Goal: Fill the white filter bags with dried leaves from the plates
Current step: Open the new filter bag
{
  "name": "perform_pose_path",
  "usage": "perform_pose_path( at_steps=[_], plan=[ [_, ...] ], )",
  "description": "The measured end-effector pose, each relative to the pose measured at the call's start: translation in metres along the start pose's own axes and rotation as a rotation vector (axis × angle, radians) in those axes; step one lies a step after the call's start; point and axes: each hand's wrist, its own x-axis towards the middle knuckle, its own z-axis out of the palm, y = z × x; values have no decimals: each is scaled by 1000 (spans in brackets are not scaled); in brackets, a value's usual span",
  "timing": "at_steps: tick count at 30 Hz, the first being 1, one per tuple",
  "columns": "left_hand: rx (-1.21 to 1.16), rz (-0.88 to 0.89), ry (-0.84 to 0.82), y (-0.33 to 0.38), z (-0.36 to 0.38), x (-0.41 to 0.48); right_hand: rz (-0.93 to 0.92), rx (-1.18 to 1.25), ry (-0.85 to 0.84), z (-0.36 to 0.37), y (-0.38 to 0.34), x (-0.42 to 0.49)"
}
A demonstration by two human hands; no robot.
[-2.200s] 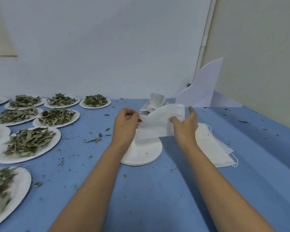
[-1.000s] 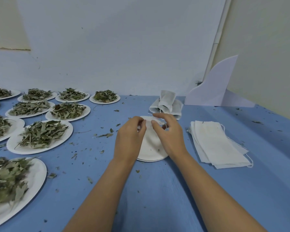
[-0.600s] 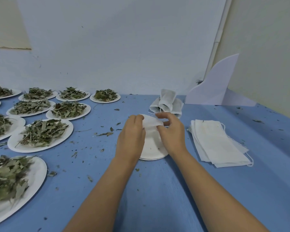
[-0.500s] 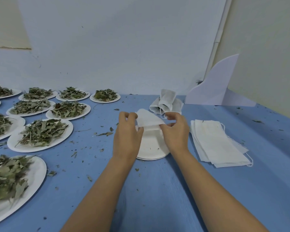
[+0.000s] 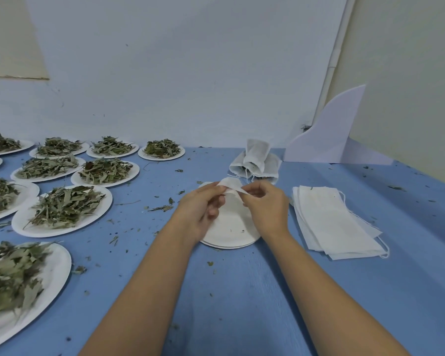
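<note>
My left hand and my right hand both pinch the top edge of one white filter bag, held just above a bare white paper plate in the middle of the blue table. The bag hangs down between my hands over the plate. A stack of flat white filter bags lies to the right. Several filled bags sit bunched behind the plate. Plates of dried leaves cover the left side.
More leaf plates run back to the wall at the left, and one lies near the front left edge. A white curved card piece stands in the back right corner. Leaf crumbs are scattered over the blue table.
The bag was held spread wide above the plate, then came down and was bunched between my hands. Both hands have closed in together and now pinch its top edge.
</note>
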Motion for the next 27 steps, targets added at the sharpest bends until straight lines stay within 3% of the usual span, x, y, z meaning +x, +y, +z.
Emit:
perform_pose_path(
  at_steps=[4,7,14,19,23,27],
  plan=[
    [-100,-176,-114,1,-2,-3,101,93,9,-2,-2,4],
    [-46,-194,-126,0,-3,-3,240,168,-44,-5,-3,8],
    [-124,-42,30,3,-8,7,430,444,-544,-12,-14,11],
    [-210,-22,-109,4,-6,3,610,925,-686,-10,-20,10],
    [-222,5,-154,3,-4,2,598,903,-700,-7,-25,6],
    [-7,90,-204,4,-9,3,487,842,-690,-6,-30,6]
  ],
)
